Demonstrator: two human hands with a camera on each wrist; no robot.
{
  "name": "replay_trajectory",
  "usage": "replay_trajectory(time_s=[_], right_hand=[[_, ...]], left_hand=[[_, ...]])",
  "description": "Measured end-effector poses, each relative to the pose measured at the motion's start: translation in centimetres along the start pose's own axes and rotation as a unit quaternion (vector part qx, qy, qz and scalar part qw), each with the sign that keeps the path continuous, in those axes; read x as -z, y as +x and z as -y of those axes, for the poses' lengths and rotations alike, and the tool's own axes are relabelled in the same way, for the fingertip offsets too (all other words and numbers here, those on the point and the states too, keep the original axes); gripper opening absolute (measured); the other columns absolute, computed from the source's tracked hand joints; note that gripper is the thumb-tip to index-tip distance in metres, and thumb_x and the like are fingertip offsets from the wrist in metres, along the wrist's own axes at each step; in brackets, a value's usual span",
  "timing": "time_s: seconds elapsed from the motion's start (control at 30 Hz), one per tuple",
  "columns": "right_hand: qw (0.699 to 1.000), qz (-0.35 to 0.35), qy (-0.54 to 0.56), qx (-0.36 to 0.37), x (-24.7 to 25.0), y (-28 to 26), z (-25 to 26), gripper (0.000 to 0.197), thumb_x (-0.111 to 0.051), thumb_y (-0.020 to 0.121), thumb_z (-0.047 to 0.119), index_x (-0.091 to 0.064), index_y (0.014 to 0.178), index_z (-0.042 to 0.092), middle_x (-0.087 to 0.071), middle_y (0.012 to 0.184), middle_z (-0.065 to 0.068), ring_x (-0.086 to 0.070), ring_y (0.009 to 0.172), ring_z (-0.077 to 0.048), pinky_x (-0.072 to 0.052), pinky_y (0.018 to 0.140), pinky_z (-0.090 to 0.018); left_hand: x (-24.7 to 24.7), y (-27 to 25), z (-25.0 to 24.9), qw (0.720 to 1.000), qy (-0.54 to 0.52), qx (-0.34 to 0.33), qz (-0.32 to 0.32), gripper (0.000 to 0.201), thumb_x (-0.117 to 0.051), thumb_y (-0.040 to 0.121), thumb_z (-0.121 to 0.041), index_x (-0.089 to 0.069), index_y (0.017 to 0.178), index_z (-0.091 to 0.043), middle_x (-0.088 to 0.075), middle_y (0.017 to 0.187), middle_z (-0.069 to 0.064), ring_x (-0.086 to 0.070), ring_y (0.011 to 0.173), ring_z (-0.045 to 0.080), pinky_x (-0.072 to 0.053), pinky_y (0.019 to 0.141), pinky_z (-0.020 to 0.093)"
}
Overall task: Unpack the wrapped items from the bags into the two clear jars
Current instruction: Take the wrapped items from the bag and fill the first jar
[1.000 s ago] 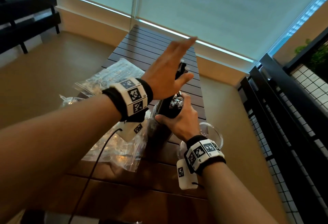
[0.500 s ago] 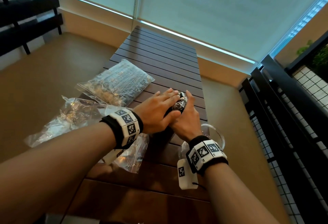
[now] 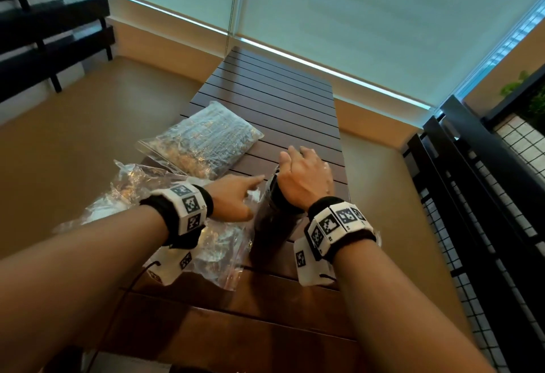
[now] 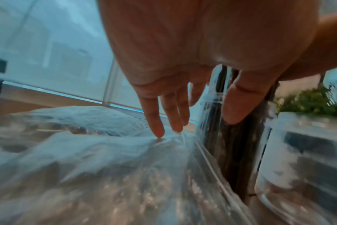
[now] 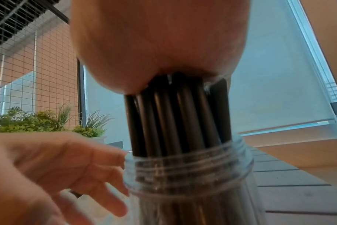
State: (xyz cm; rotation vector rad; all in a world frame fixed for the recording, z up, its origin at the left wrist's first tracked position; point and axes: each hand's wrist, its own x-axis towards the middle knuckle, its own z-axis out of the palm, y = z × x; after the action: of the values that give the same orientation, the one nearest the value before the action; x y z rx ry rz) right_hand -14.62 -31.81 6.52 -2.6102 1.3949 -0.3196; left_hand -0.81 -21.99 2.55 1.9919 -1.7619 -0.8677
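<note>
A clear jar (image 3: 269, 225) (image 5: 187, 175) stands on the slatted wooden table (image 3: 280, 101), packed with upright black wrapped items (image 3: 274, 195) (image 5: 173, 114) that stick out above its threaded neck. My right hand (image 3: 303, 175) (image 5: 154, 45) lies palm-down on their tops; its fingers are hidden. My left hand (image 3: 250, 195) (image 4: 194, 126) (image 5: 67, 167) is just left of the jar with fingers spread. Its fingertips (image 4: 158, 134) touch a crumpled clear bag (image 3: 132, 189) (image 4: 106, 167). A second clear jar (image 4: 298, 152) stands right of the first.
A full, sealed clear bag (image 3: 203, 139) (image 4: 83, 117) lies on the table beyond the crumpled one. The table's right edge is close to the jars. A black railing with wire mesh (image 3: 472, 195) runs along the right, with green plants (image 5: 29, 121) behind it.
My left hand dropped from high above the jar to the bag beside it. My right hand moved from gripping the bundle onto its top, and the items now sit lower in the jar.
</note>
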Motion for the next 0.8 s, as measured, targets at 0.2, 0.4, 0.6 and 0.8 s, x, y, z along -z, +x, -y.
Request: replay_trajectory(time_s=[0.2,0.4,0.6,0.8], right_hand=[[0.999,-0.035,-0.008,-0.013,-1.0,-0.7,0.3,0.054,-0.025,0.100,0.037,-0.038,0.145,0.010,-0.042,0.148,-0.012,-0.035,0.138,-0.026,-0.024,0.114,-0.044],[0.985,0.031,0.169,-0.016,0.6,-0.2,-1.2,0.058,-0.021,0.104,0.042,-0.018,0.155,0.013,-0.014,0.162,-0.006,-0.006,0.150,-0.021,-0.004,0.121,-0.038],[0.981,0.061,0.144,-0.117,-0.1,1.2,-1.8,0.082,-0.006,0.091,0.070,-0.028,0.151,0.020,-0.037,0.152,-0.012,-0.034,0.139,-0.032,-0.025,0.114,-0.051],[0.986,0.061,0.101,-0.118,-0.2,0.7,-1.8,0.081,-0.013,0.092,0.070,-0.021,0.154,0.018,-0.035,0.154,-0.011,-0.035,0.139,-0.031,-0.027,0.112,-0.051]], left_hand=[[-2.8,1.1,-1.2,0.997,-0.047,-0.029,-0.056,0.098,-0.082,0.068,-0.050,-0.029,0.147,-0.024,-0.056,0.135,-0.001,-0.057,0.118,0.020,-0.045,0.095,0.028],[-4.0,2.8,-3.3,0.976,-0.151,-0.038,-0.154,0.102,-0.083,0.050,-0.061,-0.040,0.137,-0.030,-0.056,0.129,-0.010,-0.055,0.117,0.011,-0.047,0.100,0.034],[-4.0,2.8,-3.9,0.977,-0.141,-0.019,-0.160,0.085,-0.082,0.057,-0.054,-0.045,0.131,-0.035,-0.061,0.124,-0.009,-0.058,0.112,0.014,-0.047,0.096,0.032],[-3.4,2.2,-4.3,0.976,-0.149,-0.028,-0.157,0.075,-0.086,0.059,-0.047,-0.052,0.123,-0.029,-0.063,0.116,-0.008,-0.060,0.103,0.014,-0.050,0.092,0.033]])
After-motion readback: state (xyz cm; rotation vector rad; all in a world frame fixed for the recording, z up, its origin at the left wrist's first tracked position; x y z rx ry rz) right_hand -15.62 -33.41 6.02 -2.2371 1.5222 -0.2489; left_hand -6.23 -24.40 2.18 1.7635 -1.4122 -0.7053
